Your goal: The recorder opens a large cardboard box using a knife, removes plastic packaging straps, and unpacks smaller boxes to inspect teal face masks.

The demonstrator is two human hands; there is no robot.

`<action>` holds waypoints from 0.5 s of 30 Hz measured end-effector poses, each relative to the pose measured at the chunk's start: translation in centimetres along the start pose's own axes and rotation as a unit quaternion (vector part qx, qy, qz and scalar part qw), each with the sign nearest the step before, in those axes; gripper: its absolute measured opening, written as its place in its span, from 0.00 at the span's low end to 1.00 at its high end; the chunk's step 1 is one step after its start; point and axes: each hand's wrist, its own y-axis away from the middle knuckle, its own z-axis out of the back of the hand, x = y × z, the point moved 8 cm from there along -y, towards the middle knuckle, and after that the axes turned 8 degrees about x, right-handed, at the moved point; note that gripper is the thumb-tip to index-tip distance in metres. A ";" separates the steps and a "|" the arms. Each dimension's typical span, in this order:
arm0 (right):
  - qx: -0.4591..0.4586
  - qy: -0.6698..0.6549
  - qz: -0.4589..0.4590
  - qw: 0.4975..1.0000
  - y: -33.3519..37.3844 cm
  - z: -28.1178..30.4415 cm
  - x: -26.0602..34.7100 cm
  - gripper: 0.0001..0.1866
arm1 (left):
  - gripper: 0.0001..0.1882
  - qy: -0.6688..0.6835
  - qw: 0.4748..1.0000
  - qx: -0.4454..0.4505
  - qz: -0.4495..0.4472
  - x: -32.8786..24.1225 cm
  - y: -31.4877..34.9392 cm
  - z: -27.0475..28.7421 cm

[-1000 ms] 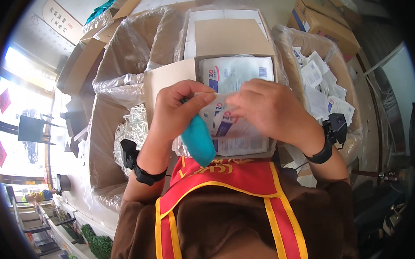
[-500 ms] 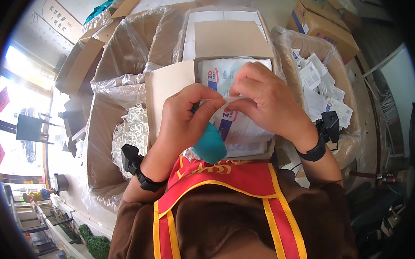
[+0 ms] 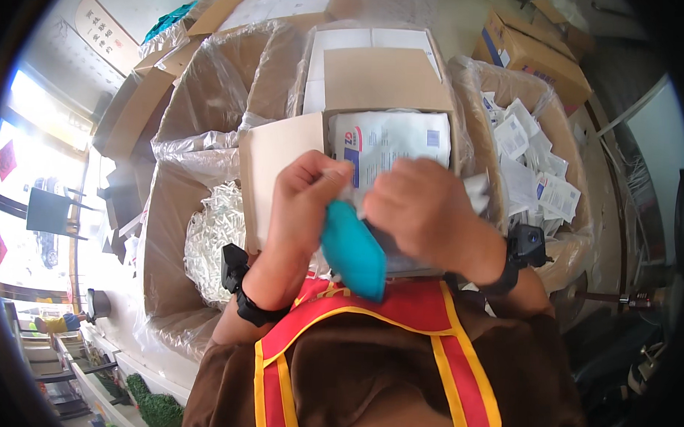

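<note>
My left hand (image 3: 305, 201) is closed in a pinch over the open carton, and a teal folded piece (image 3: 353, 250) hangs from it, its pointed lower end over my red apron. A bit of thin, whitish film shows at the pinching fingertips. Close by on the right, my right hand (image 3: 425, 213) is curled up and blurred by motion; whatever its fingers hold is hidden. Beneath both hands lies a white printed package (image 3: 394, 136) with blue and red marks, inside the cardboard carton (image 3: 284, 155) with its flaps folded out.
At left, a plastic-lined box (image 3: 164, 245) holds a heap of small whitish pieces (image 3: 217, 235). Another lined box (image 3: 211, 73) stands behind it. On the right, a lined box (image 3: 587, 192) contains several white printed packets (image 3: 557, 195). A closed brown carton (image 3: 536, 58) sits farther back.
My hands have drawn apart slightly, the right one moving down and blurring. The teal piece now hangs more fully in view below my left hand. The whitish film stretched between the hands no longer shows.
</note>
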 end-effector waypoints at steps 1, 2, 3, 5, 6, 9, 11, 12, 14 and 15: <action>0.010 -0.007 0.022 1.000 0.4 0.2 1.4 0.04 | 0.07 0.024 0.999 -0.043 0.011 0.7 -0.8 2.0; 0.011 -0.002 0.042 0.999 0.8 0.4 2.7 0.04 | 0.08 0.047 0.995 -0.086 0.024 1.5 -1.5 3.8; 0.009 0.002 0.062 0.998 0.9 0.6 3.7 0.04 | 0.08 0.045 0.995 -0.084 0.021 1.7 -2.3 4.5; -0.005 -0.025 0.063 0.998 0.8 3.0 4.8 0.06 | 0.10 -0.036 0.987 -0.157 -0.001 1.9 -2.5 7.9; -0.017 -0.052 0.061 0.997 1.0 4.2 4.8 0.07 | 0.11 -0.017 0.988 -0.152 0.003 2.1 -2.8 8.9; -0.065 -0.052 0.029 0.996 1.8 5.7 3.0 0.10 | 0.10 -0.086 0.989 -0.123 -0.002 2.3 -2.5 9.8; -0.056 -0.060 -0.037 0.996 1.9 6.4 0.2 0.09 | 0.07 -0.177 0.976 -0.127 -0.029 1.5 -1.9 10.0; -0.057 -0.077 -0.061 0.994 1.9 6.5 -1.0 0.09 | 0.10 -0.267 0.953 -0.132 -0.062 0.3 -1.5 9.9; -0.061 -0.088 -0.092 0.990 2.1 6.8 -2.7 0.10 | 0.26 -0.361 0.917 -0.144 -0.090 -2.2 -1.2 9.7; -0.056 -0.103 -0.093 0.989 2.1 6.6 -3.0 0.09 | 0.19 -0.333 0.926 -0.145 -0.106 -3.2 -0.8 10.4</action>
